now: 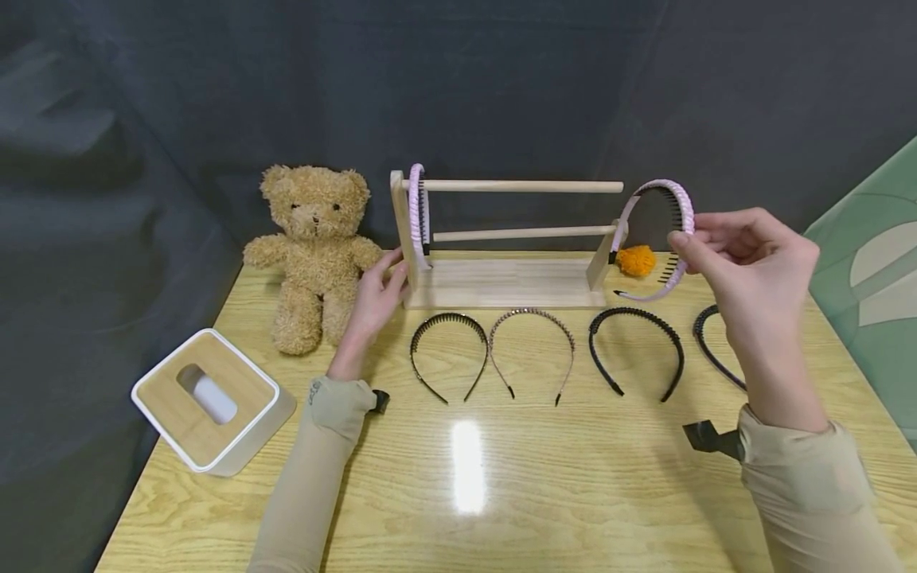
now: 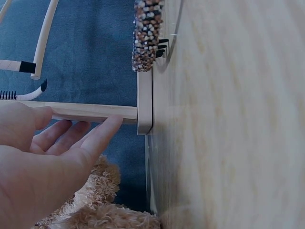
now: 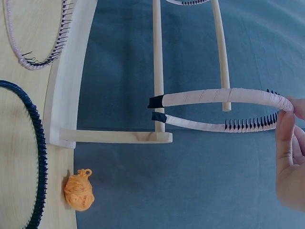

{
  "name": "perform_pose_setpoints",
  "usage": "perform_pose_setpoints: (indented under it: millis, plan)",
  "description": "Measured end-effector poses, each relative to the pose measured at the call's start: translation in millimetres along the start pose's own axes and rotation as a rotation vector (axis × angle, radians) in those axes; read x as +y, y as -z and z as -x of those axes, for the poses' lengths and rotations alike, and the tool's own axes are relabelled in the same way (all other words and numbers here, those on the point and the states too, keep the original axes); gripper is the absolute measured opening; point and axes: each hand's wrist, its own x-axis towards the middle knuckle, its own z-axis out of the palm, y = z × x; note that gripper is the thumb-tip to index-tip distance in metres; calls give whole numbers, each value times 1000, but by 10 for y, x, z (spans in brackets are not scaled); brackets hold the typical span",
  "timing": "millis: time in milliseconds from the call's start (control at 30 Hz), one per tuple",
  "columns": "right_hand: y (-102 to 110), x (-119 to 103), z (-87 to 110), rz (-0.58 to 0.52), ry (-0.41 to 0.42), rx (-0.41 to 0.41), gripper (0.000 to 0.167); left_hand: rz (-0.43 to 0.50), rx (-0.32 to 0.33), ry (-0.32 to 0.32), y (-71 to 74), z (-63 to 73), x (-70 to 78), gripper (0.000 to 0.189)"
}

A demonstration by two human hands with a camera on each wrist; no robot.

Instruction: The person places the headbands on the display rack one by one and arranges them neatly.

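Observation:
My right hand (image 1: 762, 270) pinches a pale pink toothed headband (image 1: 686, 208) by the top of its arch, just right of a wooden rack (image 1: 512, 285). In the right wrist view, the black tips of that headband (image 3: 200, 98) point toward the rack's rods. My left hand (image 1: 374, 301) holds the rack's left upright (image 2: 95, 110), with the thumb on one side and fingers on the other. Another pale pink headband (image 1: 415, 215) hangs at the left end of the upper rod (image 1: 523, 187). The lower rod (image 1: 523, 234) shows no headband.
In front of the rack lie a black toothed headband (image 1: 449, 317), a beaded one (image 1: 532, 311), a braided black one (image 1: 637, 312) and another dark one (image 1: 705, 346). A teddy bear (image 1: 315, 247) and tissue box (image 1: 251, 438) stand left. An orange ball (image 1: 636, 260) sits behind.

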Motion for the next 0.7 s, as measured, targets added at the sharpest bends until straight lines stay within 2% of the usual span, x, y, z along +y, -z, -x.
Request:
perform_pose_setpoints:
  millis: [200,433,700]
  plan:
    - [-62,5,-59,-20,11,-6,27,5,-2,-7,-4,4,11,45]
    - [-126,17,-91,29,19,-2,25,15,-5,-7,-3,-2,-4,45]
    - [-190,36,-136,30,16,-4,26,38,-8,-2,-5,1,-4,46]
